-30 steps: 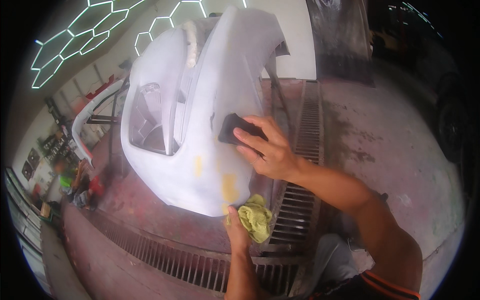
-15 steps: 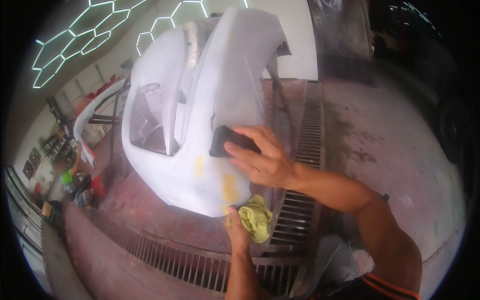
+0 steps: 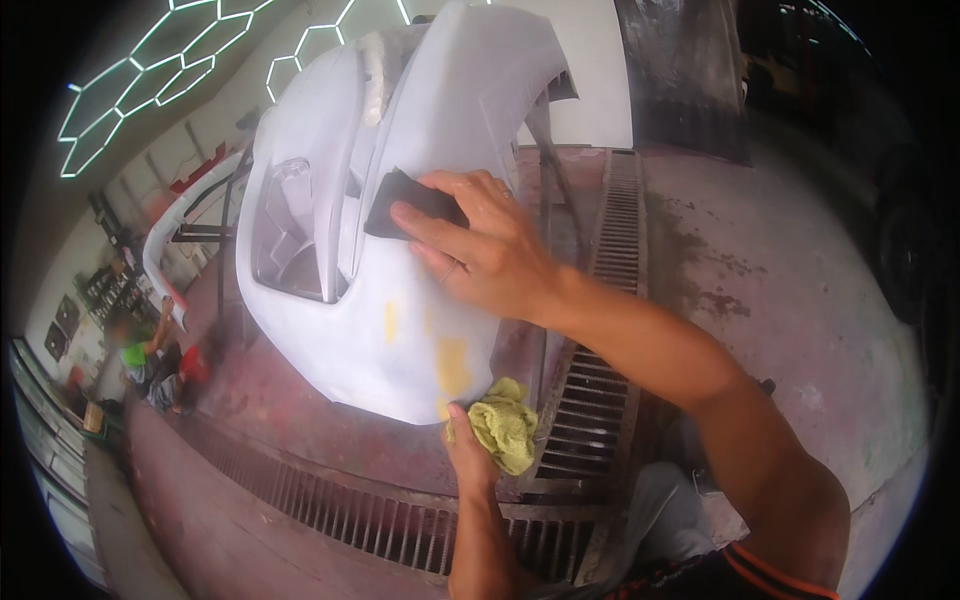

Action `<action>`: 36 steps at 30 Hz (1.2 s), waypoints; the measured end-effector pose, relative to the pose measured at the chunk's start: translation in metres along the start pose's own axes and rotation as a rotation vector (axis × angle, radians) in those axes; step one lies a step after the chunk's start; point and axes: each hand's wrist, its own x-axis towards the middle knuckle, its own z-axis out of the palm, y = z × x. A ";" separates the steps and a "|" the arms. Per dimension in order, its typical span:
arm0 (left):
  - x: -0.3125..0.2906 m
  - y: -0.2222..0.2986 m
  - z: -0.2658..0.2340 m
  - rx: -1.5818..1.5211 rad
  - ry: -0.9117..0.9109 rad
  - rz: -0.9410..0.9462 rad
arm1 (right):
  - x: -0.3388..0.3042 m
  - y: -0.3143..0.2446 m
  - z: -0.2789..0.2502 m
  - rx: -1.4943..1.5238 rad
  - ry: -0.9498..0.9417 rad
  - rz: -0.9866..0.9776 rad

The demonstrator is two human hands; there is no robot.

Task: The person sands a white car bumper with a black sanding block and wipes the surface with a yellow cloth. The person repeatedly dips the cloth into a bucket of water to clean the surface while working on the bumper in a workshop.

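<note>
A whitish car bumper (image 3: 345,350) stands on end in front of me, with an opening on its left part and yellow patches (image 3: 453,366) low on its surface. My right hand (image 3: 490,245) grips a dark sanding block (image 3: 388,208), which lies against the bumper beside the opening's right edge. At the bumper's lower corner, my left hand (image 3: 470,452) holds a crumpled yellow-green cloth (image 3: 507,426); its thumb rests by the lowest yellow patch. The left fingers are mostly hidden behind the cloth.
Metal floor grates (image 3: 590,400) run below and to the right of the bumper. Dark stand legs (image 3: 545,180) show behind it. At far left a person (image 3: 150,360) crouches by another curved panel (image 3: 165,235). A dark wheel (image 3: 905,240) is at far right.
My right hand has slid the sanding block up and to the left along the bumper. My left hand stays at the lower corner with the cloth.
</note>
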 end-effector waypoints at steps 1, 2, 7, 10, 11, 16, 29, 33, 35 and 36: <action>0.001 -0.003 -0.002 0.006 -0.025 -0.004 | -0.011 0.006 -0.010 -0.006 -0.004 -0.001; 0.003 -0.006 -0.001 0.007 -0.027 -0.009 | -0.025 0.014 -0.024 -0.014 -0.012 -0.006; 0.003 -0.023 -0.008 -0.063 -0.053 -0.039 | -0.180 0.048 -0.162 -0.107 -0.231 0.408; -0.019 -0.038 -0.012 -0.092 -0.023 -0.153 | -0.289 0.020 -0.273 -0.258 -0.341 0.668; -0.025 -0.040 -0.007 -0.044 -0.056 -0.242 | -0.320 0.001 -0.306 -0.276 -0.332 0.761; -0.034 -0.017 0.062 0.476 -0.342 -0.163 | -0.441 -0.106 -0.434 -0.641 -0.557 0.989; 0.166 0.258 0.241 1.669 -0.039 1.319 | -0.496 -0.156 -0.448 -0.799 -0.659 1.317; 0.130 0.227 0.207 1.790 -0.055 1.409 | -0.483 -0.153 -0.451 -0.842 -0.674 1.312; 0.106 0.218 0.184 1.828 -0.068 1.417 | -0.484 -0.153 -0.451 -0.837 -0.669 1.301; 0.098 0.207 0.174 1.841 -0.079 1.432 | -0.486 -0.153 -0.455 -0.848 -0.666 1.295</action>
